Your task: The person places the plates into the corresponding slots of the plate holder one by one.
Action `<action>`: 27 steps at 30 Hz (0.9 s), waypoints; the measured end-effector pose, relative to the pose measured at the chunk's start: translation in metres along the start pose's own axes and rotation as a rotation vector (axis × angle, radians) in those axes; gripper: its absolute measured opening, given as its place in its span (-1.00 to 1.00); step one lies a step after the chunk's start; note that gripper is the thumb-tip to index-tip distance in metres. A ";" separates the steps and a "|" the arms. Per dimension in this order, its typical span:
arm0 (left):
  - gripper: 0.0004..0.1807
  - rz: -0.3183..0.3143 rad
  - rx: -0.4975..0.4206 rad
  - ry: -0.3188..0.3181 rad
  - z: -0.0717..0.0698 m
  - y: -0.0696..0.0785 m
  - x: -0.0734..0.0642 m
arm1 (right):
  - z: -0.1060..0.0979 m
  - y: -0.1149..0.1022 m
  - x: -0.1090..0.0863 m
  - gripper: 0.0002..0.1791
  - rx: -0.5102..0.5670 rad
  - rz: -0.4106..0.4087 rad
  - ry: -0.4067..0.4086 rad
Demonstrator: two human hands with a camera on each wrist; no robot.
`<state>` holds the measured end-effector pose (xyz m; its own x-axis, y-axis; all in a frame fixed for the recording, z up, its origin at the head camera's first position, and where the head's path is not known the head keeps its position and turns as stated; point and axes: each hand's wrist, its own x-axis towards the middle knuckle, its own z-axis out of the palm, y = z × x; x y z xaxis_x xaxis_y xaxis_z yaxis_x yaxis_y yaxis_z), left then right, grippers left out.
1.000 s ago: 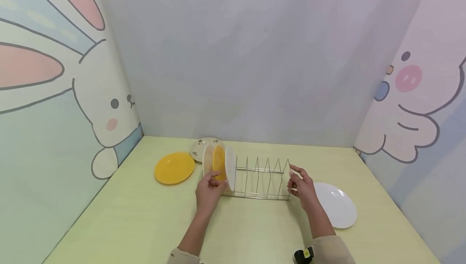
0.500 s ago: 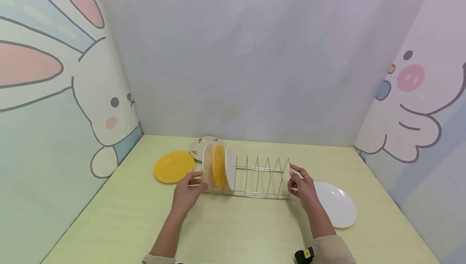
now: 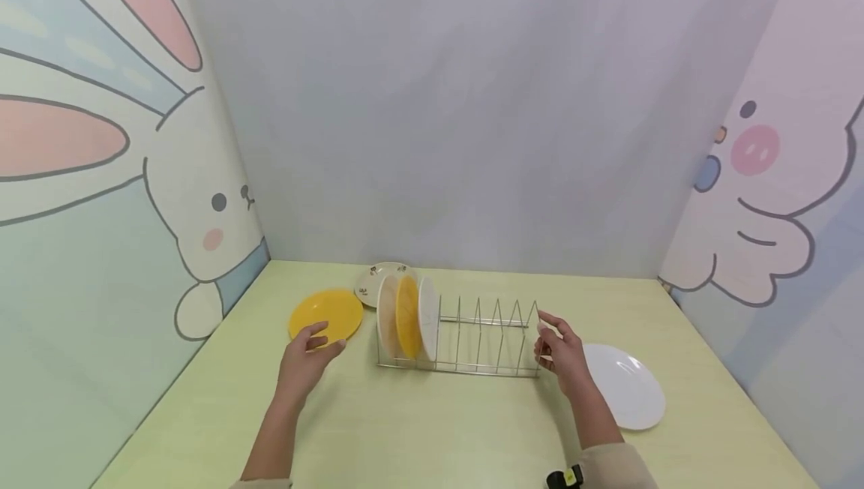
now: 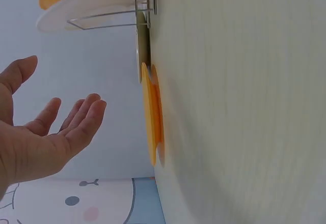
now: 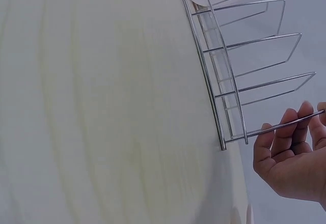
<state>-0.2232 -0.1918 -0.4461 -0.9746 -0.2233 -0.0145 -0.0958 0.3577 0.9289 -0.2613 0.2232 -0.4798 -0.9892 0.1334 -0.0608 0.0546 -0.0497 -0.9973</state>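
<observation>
A metal wire dish rack (image 3: 479, 369) stands mid-table with three plates upright in its left slots: a pale plate (image 3: 387, 316), a yellow plate (image 3: 407, 318) and a white plate (image 3: 428, 318). My right hand (image 3: 563, 350) grips the wire at the rack's right end; in the right wrist view its fingers (image 5: 285, 137) curl at that end wire. My left hand (image 3: 304, 365) holds nothing, its fingers spread and relaxed. It hovers just in front of a yellow plate lying flat (image 3: 327, 313), apart from it in the left wrist view (image 4: 150, 114).
Behind the rack's left end a patterned plate (image 3: 374, 284) lies flat on the table. Another white plate (image 3: 626, 388) lies to the right, partly behind my right forearm. A grey curtain (image 3: 466, 114) closes off the back, with cartoon-printed walls at both sides.
My left hand has left the plates in the rack and moved left, past the rack's left end, to the flat yellow plate. The right hand stays at the rack's right end.
</observation>
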 end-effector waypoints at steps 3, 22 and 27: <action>-0.32 -0.012 0.024 0.000 -0.008 -0.007 0.006 | 0.000 0.000 -0.001 -0.57 0.000 -0.001 0.001; -0.17 -0.103 0.063 0.080 -0.035 -0.046 0.065 | 0.001 0.000 0.000 -0.56 0.005 -0.007 0.000; -0.15 -0.156 0.069 0.107 -0.038 -0.054 0.077 | 0.001 0.001 0.001 -0.57 0.018 -0.003 0.001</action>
<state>-0.2853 -0.2628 -0.4828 -0.9204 -0.3741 -0.1133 -0.2607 0.3715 0.8911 -0.2625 0.2220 -0.4810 -0.9893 0.1342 -0.0577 0.0490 -0.0673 -0.9965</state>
